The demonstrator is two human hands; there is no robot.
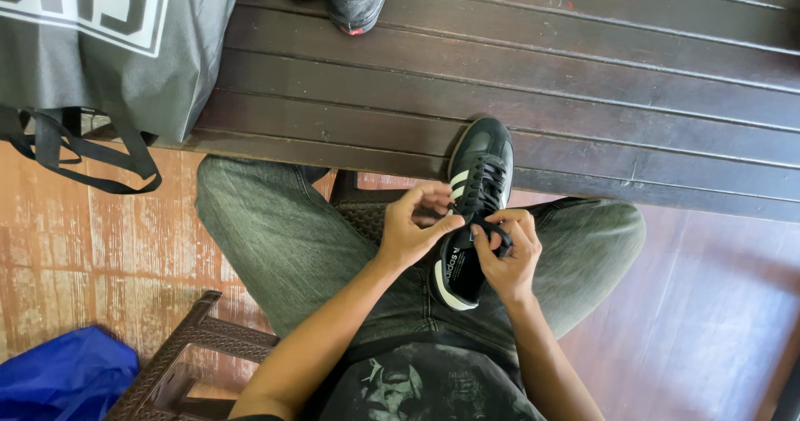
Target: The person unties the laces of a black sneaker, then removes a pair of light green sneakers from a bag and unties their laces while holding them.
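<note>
A black sneaker (pixel 479 167) with white side stripes and a white sole rests on my lap, toe pointing away toward the wooden table (pixel 583 79). My left hand (pixel 414 225) pinches a black lace at the shoe's left side near the tongue. My right hand (pixel 508 250) grips the lace ends on the right side, over the shoe's opening. Both hands meet above the laces. I sit with knees apart in grey-green jeans (pixel 275 229).
A grey fabric bag (pixel 125 46) with black straps hangs over the table's left edge. Another dark shoe (pixel 354 0) lies at the table's far side. A woven brown chair (pixel 187 363) and a blue bag (pixel 62 379) are at lower left on the reddish floor.
</note>
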